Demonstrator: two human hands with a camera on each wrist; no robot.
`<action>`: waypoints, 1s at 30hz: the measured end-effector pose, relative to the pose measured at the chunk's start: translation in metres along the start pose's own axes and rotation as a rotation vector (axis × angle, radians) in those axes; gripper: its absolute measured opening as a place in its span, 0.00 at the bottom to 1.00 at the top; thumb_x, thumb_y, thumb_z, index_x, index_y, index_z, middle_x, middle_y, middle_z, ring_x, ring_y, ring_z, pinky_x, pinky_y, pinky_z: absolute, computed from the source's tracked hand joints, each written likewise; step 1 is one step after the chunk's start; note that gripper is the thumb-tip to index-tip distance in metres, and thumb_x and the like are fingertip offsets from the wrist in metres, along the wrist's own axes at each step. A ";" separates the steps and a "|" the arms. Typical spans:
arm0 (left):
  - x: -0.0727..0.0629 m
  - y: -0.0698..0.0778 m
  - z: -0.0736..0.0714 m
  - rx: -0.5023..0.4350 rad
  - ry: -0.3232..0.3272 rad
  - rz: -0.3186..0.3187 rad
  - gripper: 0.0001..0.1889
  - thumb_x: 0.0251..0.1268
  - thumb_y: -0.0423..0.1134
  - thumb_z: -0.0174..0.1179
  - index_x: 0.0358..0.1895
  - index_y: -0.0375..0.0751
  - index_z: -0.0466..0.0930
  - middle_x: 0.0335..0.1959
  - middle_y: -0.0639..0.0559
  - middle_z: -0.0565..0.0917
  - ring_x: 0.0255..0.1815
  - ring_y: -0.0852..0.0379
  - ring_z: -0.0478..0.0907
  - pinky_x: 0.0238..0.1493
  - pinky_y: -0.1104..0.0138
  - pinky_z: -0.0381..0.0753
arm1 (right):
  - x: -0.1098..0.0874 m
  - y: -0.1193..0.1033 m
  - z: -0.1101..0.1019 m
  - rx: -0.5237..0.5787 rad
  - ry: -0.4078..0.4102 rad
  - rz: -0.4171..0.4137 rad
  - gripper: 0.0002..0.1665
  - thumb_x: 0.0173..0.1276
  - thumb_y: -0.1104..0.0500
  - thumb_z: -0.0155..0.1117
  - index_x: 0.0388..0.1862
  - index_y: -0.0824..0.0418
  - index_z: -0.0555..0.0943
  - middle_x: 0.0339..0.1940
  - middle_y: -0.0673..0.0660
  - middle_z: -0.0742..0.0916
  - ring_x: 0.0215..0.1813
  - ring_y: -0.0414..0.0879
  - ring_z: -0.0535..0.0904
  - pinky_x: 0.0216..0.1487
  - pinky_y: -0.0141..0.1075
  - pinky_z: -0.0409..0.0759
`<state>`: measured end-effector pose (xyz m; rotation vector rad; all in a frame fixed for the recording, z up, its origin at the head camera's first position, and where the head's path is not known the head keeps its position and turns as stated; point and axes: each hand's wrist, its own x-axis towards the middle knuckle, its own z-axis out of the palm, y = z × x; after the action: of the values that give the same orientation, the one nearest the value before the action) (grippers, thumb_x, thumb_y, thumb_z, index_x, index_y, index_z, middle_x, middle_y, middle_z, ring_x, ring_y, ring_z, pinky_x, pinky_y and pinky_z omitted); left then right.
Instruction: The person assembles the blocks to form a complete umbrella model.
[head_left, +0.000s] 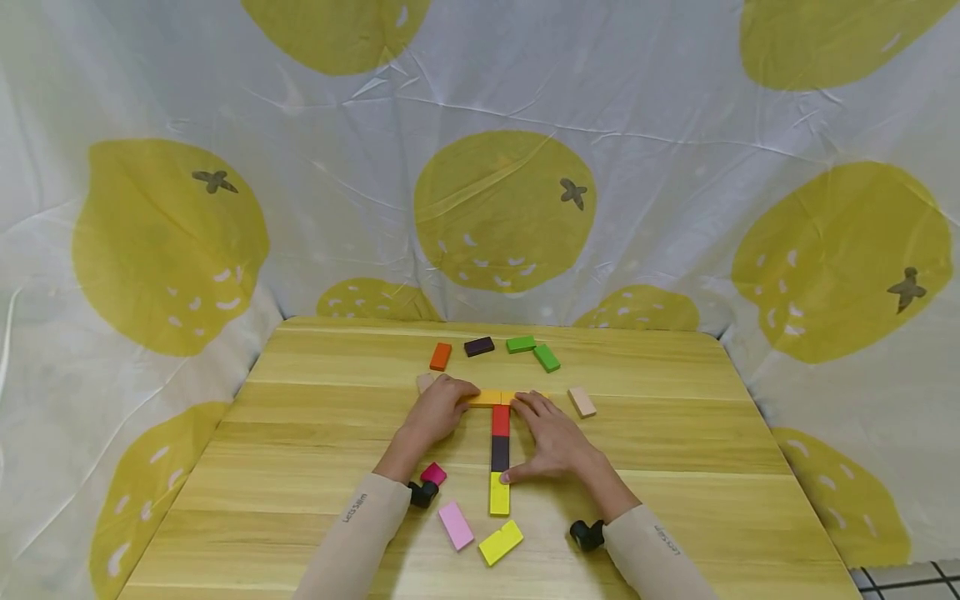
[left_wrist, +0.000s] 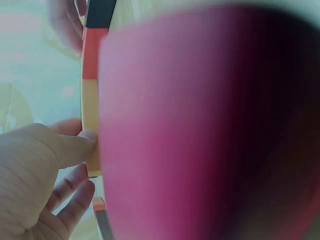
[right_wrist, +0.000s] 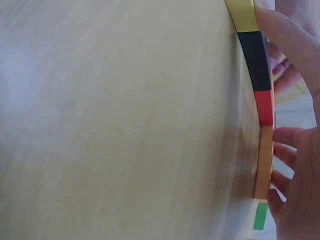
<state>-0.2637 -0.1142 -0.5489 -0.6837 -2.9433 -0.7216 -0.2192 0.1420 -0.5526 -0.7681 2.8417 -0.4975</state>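
Flat wooden blocks form a T on the table: a left orange block and a right orange block make the crossbar. Below it run a red block, a black block and a yellow block. My left hand pinches the left orange block's outer end between thumb and fingers. With spread fingers, my right hand touches the right orange block; its thumb rests on the yellow block. A magenta block looms blurred in the left wrist view, covering much of it.
Beyond the T lie an orange-red block, a dark block and two green blocks. Plain wood blocks flank the crossbar. Nearer me are a pink block and loose yellow pieces. A lemon-print cloth hangs behind the table.
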 end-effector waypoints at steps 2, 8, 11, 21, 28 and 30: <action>-0.001 0.002 0.000 0.000 0.003 0.003 0.14 0.70 0.32 0.65 0.56 0.44 0.88 0.54 0.52 0.89 0.57 0.49 0.81 0.66 0.55 0.79 | 0.000 0.000 0.000 -0.005 0.000 0.001 0.81 0.39 0.12 0.68 0.84 0.55 0.58 0.85 0.53 0.61 0.86 0.55 0.53 0.82 0.54 0.60; -0.002 0.010 -0.001 0.077 -0.019 0.038 0.20 0.71 0.41 0.66 0.63 0.42 0.83 0.64 0.48 0.84 0.65 0.46 0.78 0.70 0.54 0.77 | 0.000 0.001 0.001 -0.013 -0.008 0.021 0.81 0.38 0.11 0.67 0.84 0.53 0.58 0.85 0.52 0.60 0.86 0.54 0.53 0.82 0.54 0.61; -0.004 0.016 0.000 0.105 -0.042 0.056 0.24 0.72 0.47 0.65 0.67 0.42 0.80 0.68 0.47 0.79 0.70 0.46 0.74 0.73 0.53 0.75 | 0.000 0.001 0.001 -0.012 -0.014 0.021 0.81 0.39 0.11 0.66 0.85 0.53 0.57 0.85 0.52 0.60 0.86 0.54 0.52 0.82 0.54 0.60; -0.009 0.027 0.006 0.133 -0.096 0.070 0.30 0.72 0.56 0.61 0.70 0.42 0.77 0.72 0.48 0.76 0.73 0.46 0.70 0.75 0.54 0.72 | 0.001 0.001 -0.002 -0.009 -0.009 0.001 0.80 0.40 0.11 0.66 0.84 0.55 0.58 0.85 0.54 0.61 0.86 0.58 0.51 0.81 0.56 0.60; -0.014 0.028 0.006 0.131 -0.136 0.070 0.36 0.70 0.62 0.59 0.73 0.44 0.74 0.75 0.50 0.73 0.75 0.48 0.67 0.76 0.55 0.71 | 0.000 0.001 -0.001 0.001 0.002 -0.007 0.79 0.41 0.12 0.67 0.84 0.55 0.58 0.85 0.54 0.61 0.86 0.58 0.51 0.82 0.57 0.60; -0.016 0.027 0.007 0.144 -0.158 0.078 0.37 0.69 0.64 0.58 0.74 0.44 0.72 0.76 0.50 0.72 0.76 0.48 0.66 0.76 0.55 0.71 | -0.001 0.001 0.000 0.005 -0.003 -0.008 0.79 0.42 0.12 0.66 0.84 0.55 0.58 0.85 0.54 0.61 0.86 0.58 0.51 0.82 0.56 0.59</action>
<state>-0.2375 -0.0958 -0.5452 -0.8737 -3.0497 -0.4648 -0.2190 0.1433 -0.5532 -0.7783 2.8352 -0.5041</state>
